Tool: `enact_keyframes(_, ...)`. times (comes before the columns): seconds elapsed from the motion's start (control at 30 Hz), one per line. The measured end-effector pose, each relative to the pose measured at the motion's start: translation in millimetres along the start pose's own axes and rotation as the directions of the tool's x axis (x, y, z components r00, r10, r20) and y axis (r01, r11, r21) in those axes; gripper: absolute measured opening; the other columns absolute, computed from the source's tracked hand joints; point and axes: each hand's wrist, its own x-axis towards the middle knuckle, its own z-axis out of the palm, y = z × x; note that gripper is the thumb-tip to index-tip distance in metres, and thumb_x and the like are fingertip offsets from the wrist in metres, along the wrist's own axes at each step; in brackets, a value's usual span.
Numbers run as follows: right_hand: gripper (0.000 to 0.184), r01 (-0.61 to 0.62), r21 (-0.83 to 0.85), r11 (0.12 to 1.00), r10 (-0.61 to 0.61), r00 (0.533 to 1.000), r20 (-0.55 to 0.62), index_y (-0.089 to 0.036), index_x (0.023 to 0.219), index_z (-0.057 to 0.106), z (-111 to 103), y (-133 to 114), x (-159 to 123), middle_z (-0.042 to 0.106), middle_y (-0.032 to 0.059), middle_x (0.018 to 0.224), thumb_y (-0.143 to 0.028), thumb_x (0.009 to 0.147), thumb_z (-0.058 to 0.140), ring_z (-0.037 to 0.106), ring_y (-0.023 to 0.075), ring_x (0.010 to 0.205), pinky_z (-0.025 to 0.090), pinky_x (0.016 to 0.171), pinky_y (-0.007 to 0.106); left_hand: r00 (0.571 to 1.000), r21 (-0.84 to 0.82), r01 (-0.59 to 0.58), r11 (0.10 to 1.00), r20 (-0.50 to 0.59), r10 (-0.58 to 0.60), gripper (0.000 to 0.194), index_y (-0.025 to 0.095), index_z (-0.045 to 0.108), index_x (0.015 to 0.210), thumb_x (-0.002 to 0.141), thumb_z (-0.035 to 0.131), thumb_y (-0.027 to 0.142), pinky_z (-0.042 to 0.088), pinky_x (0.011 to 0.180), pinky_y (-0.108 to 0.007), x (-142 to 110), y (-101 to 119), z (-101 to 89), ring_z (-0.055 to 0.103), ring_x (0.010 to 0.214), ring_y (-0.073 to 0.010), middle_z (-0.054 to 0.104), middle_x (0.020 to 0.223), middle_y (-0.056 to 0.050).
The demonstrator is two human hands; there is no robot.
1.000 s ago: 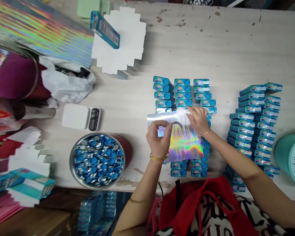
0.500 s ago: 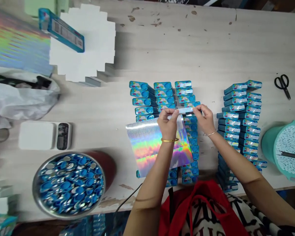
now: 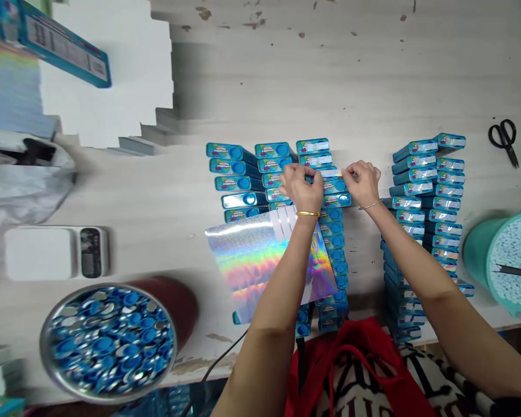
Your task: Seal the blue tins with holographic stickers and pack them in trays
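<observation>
My left hand (image 3: pixel 301 186) and my right hand (image 3: pixel 362 180) are both pinched on the ends of a small holographic sticker strip (image 3: pixel 329 172), stretched between them over a blue box (image 3: pixel 335 185) in the right-hand row. Rows of blue boxes (image 3: pixel 238 168) lie side by side on the table. A holographic sticker sheet (image 3: pixel 264 260) rests on those rows, under my left forearm.
Another stack of blue boxes (image 3: pixel 425 197) stands to the right. Black scissors (image 3: pixel 505 139) lie far right, beside a teal tub (image 3: pixel 501 260) of small white pieces. A metal bowl (image 3: pixel 108 339) of blue caps, a white scale (image 3: pixel 54 253) and white card stacks (image 3: pixel 113 75) sit on the left.
Both hands peeled a strip off the holographic sheet and carried it up onto the box rows. The sheet dropped flat. The view shifted right and forward.
</observation>
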Motion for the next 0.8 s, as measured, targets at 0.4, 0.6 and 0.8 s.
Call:
enact_keyframes(0.4,0.025,0.006,0.1,0.995,-0.013,0.998,0.067,-0.023,0.101,0.077,4.0,-7.6,-6.9,0.073,0.0059,0.11,-0.025,0.09,0.055,0.057,0.0275,0.112,0.034,0.104,0.046,0.997,0.123,0.073,0.99,0.011,-0.075,0.056,0.022,0.048,0.114,0.07,0.081,0.03,0.039,0.105,-0.062,14.5,-7.9,-2.1,0.044,0.131,-0.0442,0.048,0.129,-0.018)
enact_keyframes(0.6,0.036,-0.019,0.016,1.0,0.015,0.973,0.229,-0.024,0.09,0.077,-5.0,-1.8,1.9,0.075,0.0055,0.109,-0.039,0.1,0.046,0.056,0.0289,0.115,0.034,0.11,0.054,0.998,0.087,0.052,0.995,-0.03,-0.05,0.051,0.021,0.053,0.113,0.072,0.082,0.034,0.04,0.103,-0.061,13.4,-7.3,1.7,0.046,0.13,-0.0443,0.052,0.13,-0.019)
enact_keyframes(0.8,0.044,0.311,-0.151,0.938,-0.318,0.948,-0.021,-0.02,0.133,0.064,-22.2,-46.2,-39.7,0.059,0.0149,0.142,-0.039,0.106,0.035,0.043,0.0341,0.134,0.021,0.117,0.061,0.911,-0.003,-0.403,0.915,0.099,0.401,0.023,0.02,0.062,0.111,0.099,0.048,0.033,0.048,0.095,-0.042,6.5,-63.0,-72.3,0.063,0.101,-0.0253,0.068,0.109,-0.011)
